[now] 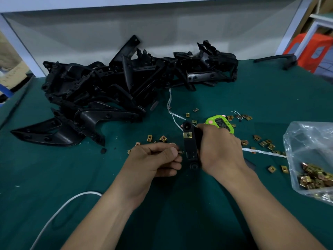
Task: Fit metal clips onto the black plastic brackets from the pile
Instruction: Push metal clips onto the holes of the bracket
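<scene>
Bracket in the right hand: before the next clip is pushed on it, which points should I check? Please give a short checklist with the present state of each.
1. The right hand grips the bracket: ok.
2. One fitted clip sits near the bracket's upper end: ok.
3. The left hand pinches a loose clip beside the bracket's left edge: ok.
4. The loose clip's open side faces the bracket: cannot tell, too small.
5. The loose clip touches the bracket: cannot tell.
6. The bag on the right holds more clips: ok.
</scene>
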A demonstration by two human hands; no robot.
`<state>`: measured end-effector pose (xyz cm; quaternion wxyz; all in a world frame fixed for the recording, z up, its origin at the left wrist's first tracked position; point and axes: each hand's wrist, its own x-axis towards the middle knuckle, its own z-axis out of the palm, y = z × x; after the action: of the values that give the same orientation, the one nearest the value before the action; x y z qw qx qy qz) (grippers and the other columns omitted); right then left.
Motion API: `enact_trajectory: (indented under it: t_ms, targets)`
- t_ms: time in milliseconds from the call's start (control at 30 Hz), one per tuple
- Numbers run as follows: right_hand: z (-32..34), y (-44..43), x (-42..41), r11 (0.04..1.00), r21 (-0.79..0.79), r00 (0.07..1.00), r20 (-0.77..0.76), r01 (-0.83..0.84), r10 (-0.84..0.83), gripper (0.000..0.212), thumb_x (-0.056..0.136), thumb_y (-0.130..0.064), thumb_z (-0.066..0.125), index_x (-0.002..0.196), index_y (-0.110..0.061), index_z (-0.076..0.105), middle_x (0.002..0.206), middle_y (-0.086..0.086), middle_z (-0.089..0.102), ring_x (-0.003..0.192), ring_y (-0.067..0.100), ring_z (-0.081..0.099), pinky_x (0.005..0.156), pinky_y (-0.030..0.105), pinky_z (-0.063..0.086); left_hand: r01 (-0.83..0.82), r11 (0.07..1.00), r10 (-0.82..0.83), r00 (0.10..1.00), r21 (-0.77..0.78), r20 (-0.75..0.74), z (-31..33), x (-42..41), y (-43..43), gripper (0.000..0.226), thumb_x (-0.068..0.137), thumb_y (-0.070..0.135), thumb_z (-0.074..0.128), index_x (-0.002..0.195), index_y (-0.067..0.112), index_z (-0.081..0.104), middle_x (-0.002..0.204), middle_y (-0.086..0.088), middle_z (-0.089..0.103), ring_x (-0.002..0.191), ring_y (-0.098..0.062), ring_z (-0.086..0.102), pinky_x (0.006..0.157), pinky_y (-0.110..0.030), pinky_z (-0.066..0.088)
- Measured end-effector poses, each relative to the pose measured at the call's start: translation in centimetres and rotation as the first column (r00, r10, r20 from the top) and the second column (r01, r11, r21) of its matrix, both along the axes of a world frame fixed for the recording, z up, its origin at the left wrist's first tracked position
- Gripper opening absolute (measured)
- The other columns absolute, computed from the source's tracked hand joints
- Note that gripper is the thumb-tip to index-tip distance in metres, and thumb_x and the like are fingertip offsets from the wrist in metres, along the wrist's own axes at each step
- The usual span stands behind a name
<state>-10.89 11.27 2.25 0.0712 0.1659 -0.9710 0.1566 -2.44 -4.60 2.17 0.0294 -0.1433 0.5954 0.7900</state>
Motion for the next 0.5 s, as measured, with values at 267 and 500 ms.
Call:
enact_trajectory:
  t_ms: [267, 500]
  targets:
    - [0.0, 0.0, 0.1, 1.000, -0.010, 1.000, -0.020, 0.018, -0.018, 0.034, 0.076, -0.009, 0.057, 0.101, -0.031, 0.060, 0.066, -0.006, 0.045, 0.081, 0.034, 0.063, 0.065, 0.032, 0.034, -0.063, 0.998, 0.063, 0.998, -0.014, -0.012, 0.1, 0.2, 1.4, 0.023, 0.073, 0.037, 0.075, 0.069, 0.015, 0.076, 0.071, -0.011, 0.072, 0.056, -0.016, 0.067, 0.050, -0.022, 0.053]
    - [-0.1, 0.0, 0.0, 0.999, -0.019, 0.999, -0.032, 0.030, -0.030, 0.035, 0.076, -0.009, 0.056, 0.104, -0.031, 0.061, 0.071, -0.003, 0.052, 0.082, 0.035, 0.063, 0.066, 0.032, 0.034, -0.149, 0.989, 0.148, 0.989, -0.019, -0.013, -0.1, 0.1, 2.4, 0.022, 0.079, 0.031, 0.074, 0.064, 0.015, 0.075, 0.068, -0.011, 0.070, 0.054, -0.018, 0.066, 0.049, -0.022, 0.053]
